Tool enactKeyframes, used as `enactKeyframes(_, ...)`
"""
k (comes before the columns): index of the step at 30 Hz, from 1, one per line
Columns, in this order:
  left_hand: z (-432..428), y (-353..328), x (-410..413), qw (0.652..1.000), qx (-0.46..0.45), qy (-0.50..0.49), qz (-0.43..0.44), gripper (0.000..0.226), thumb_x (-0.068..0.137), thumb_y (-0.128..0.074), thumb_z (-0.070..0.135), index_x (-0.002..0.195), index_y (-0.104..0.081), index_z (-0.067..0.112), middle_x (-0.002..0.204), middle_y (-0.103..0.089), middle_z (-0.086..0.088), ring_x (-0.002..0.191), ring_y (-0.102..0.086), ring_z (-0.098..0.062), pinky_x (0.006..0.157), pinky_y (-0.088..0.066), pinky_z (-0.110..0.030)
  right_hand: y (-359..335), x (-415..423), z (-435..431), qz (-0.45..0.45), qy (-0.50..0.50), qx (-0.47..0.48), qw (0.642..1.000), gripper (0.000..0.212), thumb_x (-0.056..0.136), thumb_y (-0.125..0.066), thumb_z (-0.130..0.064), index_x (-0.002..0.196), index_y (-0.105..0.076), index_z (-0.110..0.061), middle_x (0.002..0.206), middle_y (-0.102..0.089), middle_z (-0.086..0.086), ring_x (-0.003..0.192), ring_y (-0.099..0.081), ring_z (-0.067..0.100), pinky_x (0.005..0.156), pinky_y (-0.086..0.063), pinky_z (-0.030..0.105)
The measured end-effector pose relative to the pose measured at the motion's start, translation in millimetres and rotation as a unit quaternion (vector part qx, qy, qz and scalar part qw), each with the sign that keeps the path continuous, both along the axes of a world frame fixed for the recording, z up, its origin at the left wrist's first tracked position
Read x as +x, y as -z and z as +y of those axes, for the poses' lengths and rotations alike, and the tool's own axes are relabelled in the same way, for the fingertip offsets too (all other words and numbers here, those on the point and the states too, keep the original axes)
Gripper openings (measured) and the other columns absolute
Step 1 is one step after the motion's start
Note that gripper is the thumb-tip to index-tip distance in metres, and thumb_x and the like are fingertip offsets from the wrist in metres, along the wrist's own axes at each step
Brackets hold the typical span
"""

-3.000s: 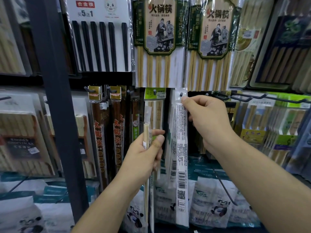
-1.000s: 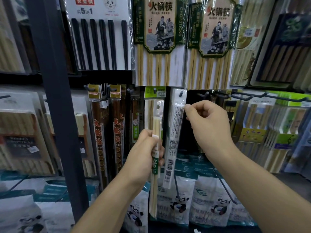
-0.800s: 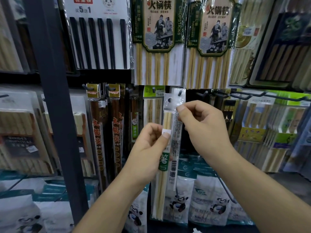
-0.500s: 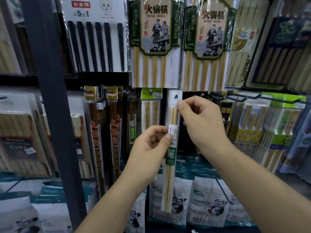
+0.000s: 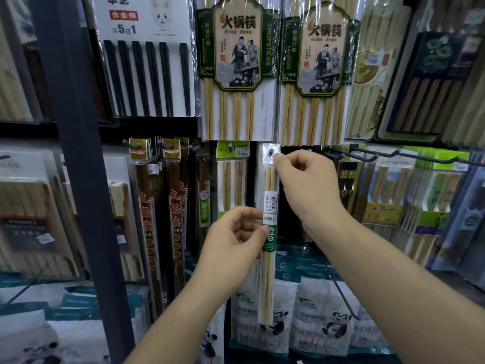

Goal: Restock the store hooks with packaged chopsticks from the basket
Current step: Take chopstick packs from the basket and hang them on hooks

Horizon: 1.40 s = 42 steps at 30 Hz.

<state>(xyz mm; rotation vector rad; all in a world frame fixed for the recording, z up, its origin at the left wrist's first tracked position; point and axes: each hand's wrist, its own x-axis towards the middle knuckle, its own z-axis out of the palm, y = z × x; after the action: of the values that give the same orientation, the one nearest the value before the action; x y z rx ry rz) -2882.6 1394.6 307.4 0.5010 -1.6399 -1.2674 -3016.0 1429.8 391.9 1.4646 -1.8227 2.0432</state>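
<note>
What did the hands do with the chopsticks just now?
The left hand lifted the chopstick pack up to the hook, and the right hand took hold of its top corner; its hole now meets the hook tip. The left hand kept its hold; the other hanging packs stayed.

The big hot-pot packs [image 5: 236, 74] hang low right over the little hook [image 5: 270, 151], so there is hardly any room above it. A green-topped pack [image 5: 232, 179] hangs close on its left and a thin chopstick pack [image 5: 269, 258] fills the front. Bare black hooks [image 5: 367, 156] stick out on the right, with a dark open gap [image 5: 287, 233] nearer in.
</note>
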Motion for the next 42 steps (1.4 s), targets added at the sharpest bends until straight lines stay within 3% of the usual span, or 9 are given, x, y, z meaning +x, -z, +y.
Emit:
enactKeyframes(6,-5,2,-2,0.998,-0.017,-0.026,-0.047,0.019,0.091,-0.074,0.011,0.098,-0.069,0.029,0.086,-0.071,0.003,0.086,-0.068,-0.025,0.077,-0.063,-0.049,8,-4,-2,0.017,0.014,0.01,1.0,0.031,0.096,-0.065,-0.033,0.071,-0.067,-0.014,0.053,-0.055,-0.014,0.053,-0.05,-0.002,0.054,-0.043,0.01)
enactKeyframes(17,-10,8,-3,0.997,-0.022,-0.038,-0.06,0.019,0.091,-0.075,0.013,0.096,-0.07,0.031,0.087,-0.071,0.005,0.085,-0.069,-0.019,0.078,-0.063,-0.049,22,-10,-5,0.027,-0.01,-0.005,1.0,0.022,0.095,-0.067,-0.034,0.078,-0.067,-0.02,0.062,-0.06,-0.016,0.059,-0.054,-0.002,0.058,-0.045,0.011)
enactKeyframes(23,-12,-5,11,0.967,-0.181,-0.123,-0.132,0.006,0.097,-0.064,0.034,0.093,-0.067,0.037,0.091,-0.068,0.013,0.09,-0.063,0.0,0.074,-0.049,-0.011,31,-15,6,0.036,-0.051,0.007,0.998,0.01,0.092,-0.072,-0.032,0.088,-0.065,-0.025,0.078,-0.066,-0.01,0.069,-0.059,0.0,0.064,-0.049,0.012)
enactKeyframes(27,-13,-28,5,0.982,-0.134,-0.102,-0.087,0.01,0.103,-0.055,0.039,0.109,-0.062,0.035,0.107,-0.064,0.016,0.098,-0.06,0.009,0.077,-0.044,-0.005,41,-16,6,0.034,-0.043,0.04,0.998,0.015,0.095,-0.067,-0.035,0.106,-0.061,-0.026,0.093,-0.064,-0.009,0.078,-0.059,-0.005,0.066,-0.048,0.009)
enactKeyframes(29,-14,-39,-8,0.994,-0.074,-0.054,-0.058,0.025,0.104,-0.051,0.042,0.127,-0.055,0.033,0.113,-0.059,0.024,0.097,-0.054,0.025,0.075,-0.042,0.002,46,-16,2,0.043,-0.071,0.076,0.994,0.035,0.1,-0.059,-0.04,0.132,-0.054,-0.028,0.12,-0.062,-0.007,0.1,-0.058,-0.009,0.083,-0.049,0.01)
enactKeyframes(33,-19,-48,-35,0.998,-0.007,0.034,-0.048,0.055,0.107,-0.042,0.047,0.158,-0.03,0.029,0.112,-0.046,0.037,0.082,-0.045,0.041,0.064,-0.038,0.008,56,-13,-6,0.062,-0.157,0.122,0.978,0.065,0.103,-0.036,-0.059,0.161,-0.014,-0.037,0.166,-0.022,-0.014,0.152,-0.021,0.006,0.124,-0.025,0.044)
enactKeyframes(35,-24,-47,-44,0.998,0.016,0.051,-0.041,0.061,0.107,-0.04,0.05,0.161,-0.022,0.029,0.133,-0.046,0.034,0.103,-0.045,0.035,0.079,-0.037,0.006,59,-12,-10,0.049,-0.182,0.125,0.974,0.069,0.101,-0.029,-0.066,0.161,-0.006,-0.041,0.167,-0.012,-0.022,0.152,-0.011,-0.002,0.127,-0.017,0.041)
enactKeyframes(38,-27,-44,-51,0.998,0.046,0.045,-0.023,0.077,0.098,-0.041,0.061,0.163,-0.014,0.033,0.164,-0.029,0.015,0.14,-0.028,0.005,0.114,-0.024,-0.02,64,-13,-14,0.043,-0.2,0.124,0.971,0.072,0.098,-0.025,-0.068,0.161,-0.002,-0.041,0.166,-0.006,-0.025,0.147,-0.008,-0.014,0.124,-0.012,0.023)
enactKeyframes(42,-33,-41,-58,0.998,0.048,0.042,-0.003,0.077,0.094,-0.041,0.062,0.162,-0.02,0.034,0.147,-0.035,0.026,0.132,-0.028,0.009,0.102,-0.023,-0.015,65,-17,-23,0.056,-0.202,0.13,0.969,0.075,0.096,-0.021,-0.069,0.161,0.002,-0.04,0.167,-0.002,-0.024,0.141,-0.007,-0.023,0.111,-0.011,0.004)
